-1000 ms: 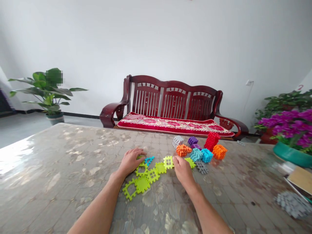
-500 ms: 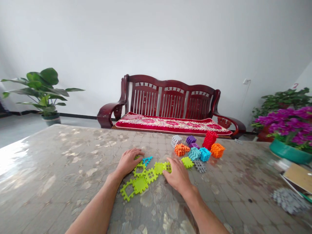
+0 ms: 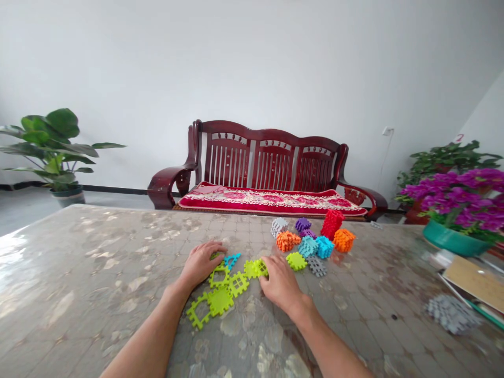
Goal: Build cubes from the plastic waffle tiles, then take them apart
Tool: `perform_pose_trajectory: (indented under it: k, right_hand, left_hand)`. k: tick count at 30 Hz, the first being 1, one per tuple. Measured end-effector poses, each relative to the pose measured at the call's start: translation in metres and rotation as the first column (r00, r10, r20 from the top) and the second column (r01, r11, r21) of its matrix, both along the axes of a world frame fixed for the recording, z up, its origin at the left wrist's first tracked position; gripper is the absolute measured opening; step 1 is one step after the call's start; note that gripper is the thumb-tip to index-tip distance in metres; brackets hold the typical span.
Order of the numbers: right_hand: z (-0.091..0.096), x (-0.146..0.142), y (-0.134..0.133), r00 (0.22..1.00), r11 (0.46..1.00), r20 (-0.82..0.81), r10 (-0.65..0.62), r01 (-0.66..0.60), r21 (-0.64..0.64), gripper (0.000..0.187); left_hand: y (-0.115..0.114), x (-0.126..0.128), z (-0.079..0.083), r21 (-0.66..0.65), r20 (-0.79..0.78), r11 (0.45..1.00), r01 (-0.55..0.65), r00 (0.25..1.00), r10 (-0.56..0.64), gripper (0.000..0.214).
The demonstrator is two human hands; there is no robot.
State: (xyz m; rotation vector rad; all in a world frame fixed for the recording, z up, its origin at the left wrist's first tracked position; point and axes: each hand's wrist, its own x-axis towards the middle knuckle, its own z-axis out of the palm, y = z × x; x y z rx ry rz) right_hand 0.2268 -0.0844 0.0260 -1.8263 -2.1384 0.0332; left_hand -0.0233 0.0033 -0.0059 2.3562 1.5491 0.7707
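Note:
Lime-green toothed building panels lie flat on the table in front of me. My left hand [image 3: 201, 261] rests at the far left end of the group, its fingers and thumb around a mostly hidden green panel [image 3: 214, 255]. Beside its fingertips is a blue triangular frame [image 3: 232, 260]. My right hand [image 3: 280, 281] pinches a green window panel [image 3: 262, 268] at the edge of a solid green panel [image 3: 250, 269]. Nearer to me are a second window panel [image 3: 238, 284], a larger solid panel [image 3: 220, 300] and open-centred panels [image 3: 199, 312].
Right of my right hand lie a loose green panel [image 3: 296, 261] and a grey panel stack [image 3: 316, 266]. Behind stand coloured stacks, among them a red tower [image 3: 332, 224] and an orange cube [image 3: 344, 240]. Further right are a grey pile [image 3: 452, 314] and a flower pot [image 3: 454, 239].
The whole view has shifted slightly, so everything appears further left. The window panel in my right hand sits a little closer to the solid green panel. My left hand keeps its place.

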Motion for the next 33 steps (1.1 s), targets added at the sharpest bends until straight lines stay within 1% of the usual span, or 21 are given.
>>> perform_pose_trajectory:
  k: [3, 5, 8, 11, 15, 18, 21, 27, 33]
  right_hand:
    - [-0.002, -0.001, 0.002, 0.998, 0.999, -0.066, -0.018, 0.02, 0.025, 0.037]
    - [-0.004, 0.001, 0.002, 0.992, 0.997, -0.124, -0.038, 0.046, 0.059, 0.042]
    - [-0.005, 0.007, 0.0, 0.984, 0.989, -0.164, -0.069, 0.089, 0.118, 0.045]
    - [-0.003, 0.023, -0.004, 0.977, 0.969, -0.166, -0.133, 0.164, 0.187, 0.045]
    - [0.003, 0.05, -0.005, 0.96, 0.93, -0.098, -0.264, 0.28, 0.238, 0.044]
    - [0.006, 0.067, -0.004, 0.933, 0.905, -0.046, -0.356, 0.356, 0.234, 0.045]
    - [0.007, 0.076, -0.004, 0.913, 0.893, -0.01, -0.407, 0.4, 0.208, 0.046]
    - [0.007, 0.074, -0.007, 0.896, 0.893, 0.06, -0.44, 0.43, 0.13, 0.051]
    - [0.008, 0.071, -0.008, 0.888, 0.892, 0.104, -0.448, 0.437, 0.115, 0.058]
  left_hand:
    - [-0.001, 0.0, 0.0, 0.001, 0.007, 1.0, 0.001, 1.0, -0.001, 0.028]
    - [-0.001, 0.001, 0.001, 0.003, 0.009, 1.0, -0.006, 1.0, 0.006, 0.028]
    - [-0.001, 0.001, 0.002, 0.006, 0.008, 1.0, -0.007, 1.0, 0.007, 0.027]
    - [-0.001, 0.001, 0.002, 0.005, 0.01, 1.0, -0.003, 1.0, 0.003, 0.028]
    - [-0.001, 0.001, 0.002, -0.001, 0.02, 1.0, -0.001, 1.0, 0.001, 0.028]
    - [0.0, 0.0, 0.0, -0.006, 0.02, 1.0, -0.002, 1.0, 0.002, 0.028]
    - [0.0, 0.0, 0.0, -0.005, 0.008, 1.0, -0.006, 1.0, 0.006, 0.029]
    - [0.0, 0.0, 0.0, -0.008, -0.008, 1.0, -0.011, 1.0, 0.011, 0.028]
    - [0.001, 0.0, -0.001, 0.0, 0.009, 1.0, -0.004, 1.0, 0.004, 0.027]
